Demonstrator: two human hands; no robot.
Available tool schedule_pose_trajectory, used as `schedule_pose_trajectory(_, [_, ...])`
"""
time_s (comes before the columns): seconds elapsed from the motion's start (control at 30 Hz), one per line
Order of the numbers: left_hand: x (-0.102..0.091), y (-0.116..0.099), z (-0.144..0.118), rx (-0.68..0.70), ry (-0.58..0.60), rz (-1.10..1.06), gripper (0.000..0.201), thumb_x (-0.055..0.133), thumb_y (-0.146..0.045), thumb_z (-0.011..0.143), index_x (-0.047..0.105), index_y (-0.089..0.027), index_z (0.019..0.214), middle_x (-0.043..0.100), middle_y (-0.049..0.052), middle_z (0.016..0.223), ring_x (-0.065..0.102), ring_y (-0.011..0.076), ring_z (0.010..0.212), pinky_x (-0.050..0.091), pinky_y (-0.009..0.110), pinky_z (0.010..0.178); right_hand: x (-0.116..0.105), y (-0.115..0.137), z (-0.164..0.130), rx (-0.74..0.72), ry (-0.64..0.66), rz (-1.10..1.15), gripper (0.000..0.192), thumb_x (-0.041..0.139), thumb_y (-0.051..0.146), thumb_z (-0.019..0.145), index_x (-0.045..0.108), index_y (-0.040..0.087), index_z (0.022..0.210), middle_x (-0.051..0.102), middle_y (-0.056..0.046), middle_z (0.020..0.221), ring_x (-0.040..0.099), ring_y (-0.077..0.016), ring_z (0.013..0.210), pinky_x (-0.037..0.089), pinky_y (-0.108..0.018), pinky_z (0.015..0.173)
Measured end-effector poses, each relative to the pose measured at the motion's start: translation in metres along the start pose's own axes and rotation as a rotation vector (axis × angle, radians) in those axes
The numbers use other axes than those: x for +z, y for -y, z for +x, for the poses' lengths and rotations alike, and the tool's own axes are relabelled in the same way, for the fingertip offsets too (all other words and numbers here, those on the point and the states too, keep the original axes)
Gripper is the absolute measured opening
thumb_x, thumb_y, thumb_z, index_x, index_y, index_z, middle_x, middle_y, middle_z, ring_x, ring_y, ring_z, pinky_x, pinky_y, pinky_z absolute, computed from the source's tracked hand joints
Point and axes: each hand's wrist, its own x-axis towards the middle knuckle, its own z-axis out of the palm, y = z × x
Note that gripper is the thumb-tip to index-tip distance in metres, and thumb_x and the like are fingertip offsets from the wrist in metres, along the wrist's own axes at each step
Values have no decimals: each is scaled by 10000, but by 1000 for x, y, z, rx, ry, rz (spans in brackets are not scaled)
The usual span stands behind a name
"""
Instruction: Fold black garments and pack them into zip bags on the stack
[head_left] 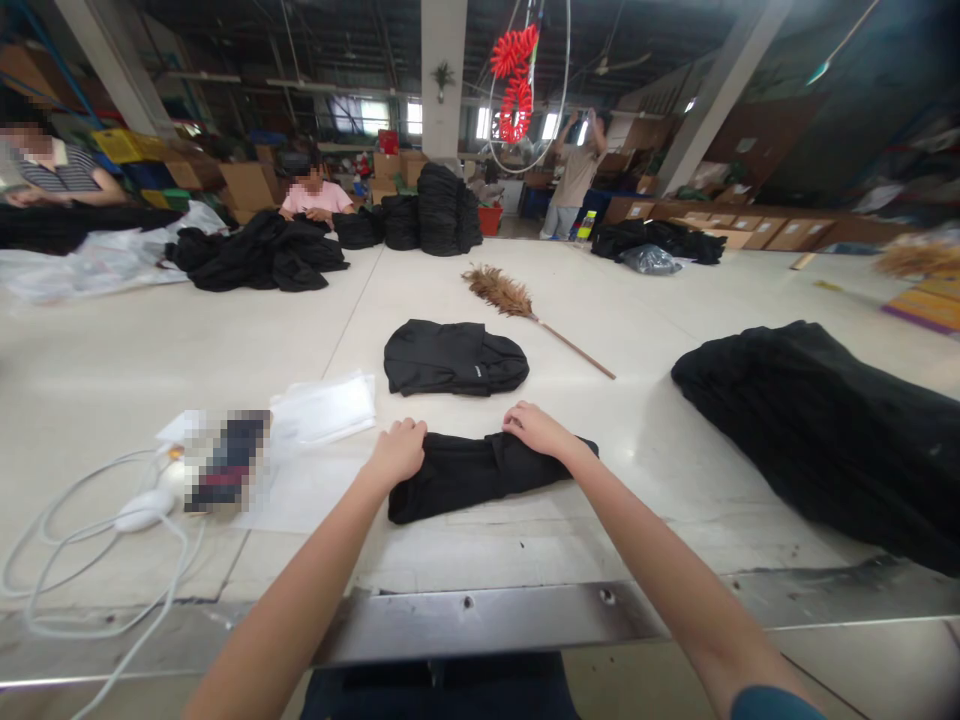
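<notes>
A folded black garment point(465, 478) lies on the table in front of me, near its front edge. At its far left corner my left hand point(403, 450) is closed, fingers curled over the cloth. My right hand point(538, 430) pinches the far edge right of the middle, and my forearm crosses over the garment's right end. Just beyond both hands rests a second folded black garment point(454, 358) with a small white label. The undersides of my fingers are hidden.
Left are clear plastic bags point(322, 408), a blurred-out phone-like object point(229, 462) and white cables point(184, 560). A feather duster point(502, 292) lies beyond. Right is a large black cloth pile point(817, 430). Black stacks point(442, 210) stand at the far side, where other people work.
</notes>
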Motion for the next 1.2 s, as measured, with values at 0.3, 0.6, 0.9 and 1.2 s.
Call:
schedule_pose_trajectory(0.3, [5, 10, 9, 78, 9, 77, 181, 452, -295, 973, 608, -204, 974, 670, 104, 1039, 553, 287, 1079, 398, 478, 945, 14, -14, -12, -41, 46, -29, 372, 502, 486, 957, 693, 218, 785, 735, -59, 848, 654, -223, 794, 453, -297, 742])
schedule_pose_trajectory(0.6, [-3, -22, 14, -69, -90, 117, 284, 382, -189, 952, 632, -140, 1076, 647, 196, 1147, 494, 354, 1183, 290, 588, 1046, 0, -5, 1, 29, -59, -247, 390, 468, 462, 982, 720, 195, 850, 734, -137, 956, 655, -285, 952, 429, -357, 852])
schedule_pose_trajectory(0.9, [61, -65, 7, -17, -188, -19, 604, 283, -505, 992, 327, -213, 1519, 284, 139, 1604, 221, 382, 1467, 203, 605, 1148, 34, 5, -12, 132, -177, -89, 394, 439, 552, 977, 631, 208, 994, 709, -93, 1026, 642, -241, 975, 407, -355, 865])
schedule_pose_trajectory(1.2, [63, -45, 8, -101, -238, 51, 590, 265, -495, 995, 396, -209, 1495, 323, 142, 1589, 231, 358, 1472, 145, 650, 1155, 36, -6, -17, 129, -231, -40, 349, 461, 502, 982, 631, 210, 893, 713, -61, 966, 642, -218, 882, 418, -336, 813])
